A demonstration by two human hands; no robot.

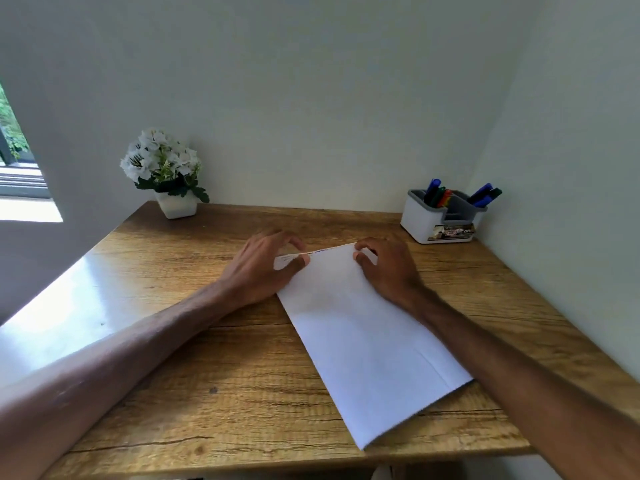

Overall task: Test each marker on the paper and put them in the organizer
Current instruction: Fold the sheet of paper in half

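Observation:
A white sheet of paper [367,341], folded over, lies slanted across the middle of the wooden desk [207,368]. My left hand [259,268] pinches its far left corner between thumb and fingers. My right hand [388,268] pinches the far right corner the same way. A thin strip with faint coloured marks shows along the far edge between my hands. The white and grey organizer [443,220] stands at the desk's back right corner. Several markers [440,195], blue, green, red and black, stand in its compartments.
A white pot of white flowers [166,174] stands at the back left of the desk. Walls close off the back and right sides. A bright window [17,168] is at the far left, throwing glare on the desk's left part.

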